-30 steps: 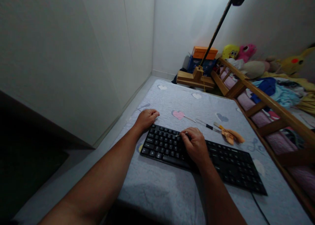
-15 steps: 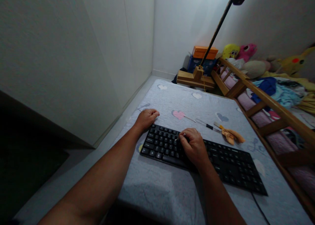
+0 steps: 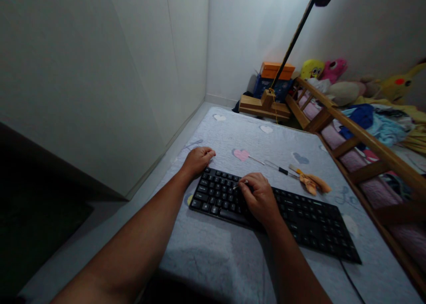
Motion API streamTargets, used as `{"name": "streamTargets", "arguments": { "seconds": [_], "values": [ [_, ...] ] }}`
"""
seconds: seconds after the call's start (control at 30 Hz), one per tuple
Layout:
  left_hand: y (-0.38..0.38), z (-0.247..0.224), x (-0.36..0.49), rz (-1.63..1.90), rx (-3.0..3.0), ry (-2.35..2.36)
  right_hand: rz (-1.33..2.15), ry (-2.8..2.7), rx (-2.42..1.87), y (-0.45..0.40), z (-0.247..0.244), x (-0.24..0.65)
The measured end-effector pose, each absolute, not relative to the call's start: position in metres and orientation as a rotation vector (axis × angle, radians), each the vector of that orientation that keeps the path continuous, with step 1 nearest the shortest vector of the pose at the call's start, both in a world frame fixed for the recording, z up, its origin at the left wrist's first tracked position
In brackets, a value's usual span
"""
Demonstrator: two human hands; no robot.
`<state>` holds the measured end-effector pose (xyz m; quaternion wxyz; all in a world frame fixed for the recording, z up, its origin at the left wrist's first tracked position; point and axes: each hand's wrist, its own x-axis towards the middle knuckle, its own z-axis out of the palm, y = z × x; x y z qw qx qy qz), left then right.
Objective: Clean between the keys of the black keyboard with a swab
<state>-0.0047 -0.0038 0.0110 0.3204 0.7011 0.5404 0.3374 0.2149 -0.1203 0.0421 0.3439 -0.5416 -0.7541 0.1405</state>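
A black keyboard (image 3: 304, 224) lies slantwise on the cloth-covered table. My right hand (image 3: 259, 195) is over its middle keys, thumb and forefinger pinched on a small white-tipped cotton swab (image 3: 236, 187). At the keyboard's upper left corner rests my left hand (image 3: 198, 159), fingers curled closed; what it holds, if anything, is hidden. Beyond the keyboard lie another cotton swab (image 3: 256, 160), a wire tool with a black grip (image 3: 283, 171), a brush (image 3: 294, 168) and an orange cloth (image 3: 313, 183).
A wooden bed rail (image 3: 362, 137) runs along the right side, with plush toys and clothes behind it. A wooden stand (image 3: 262, 105) with a dark pole is past the far edge, near an orange box (image 3: 277, 70). A pale cabinet (image 3: 143, 64) borders the left.
My right hand has shifted slightly left and away from me over the keys, with the swab in its pinch. My left hand has not visibly moved.
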Motion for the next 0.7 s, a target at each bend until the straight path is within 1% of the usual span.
{"name": "streamTargets", "arguments": {
  "seconds": [0.23,0.7],
  "values": [
    [-0.004,0.012,-0.005,0.872,1.852,1.425,0.408,-1.974,-1.386,-0.12,0.041,0.213],
    [-0.003,0.012,-0.005,0.881,1.87,1.412,0.375,-1.964,-1.441,-0.118,0.044,0.226]
  ]
}}
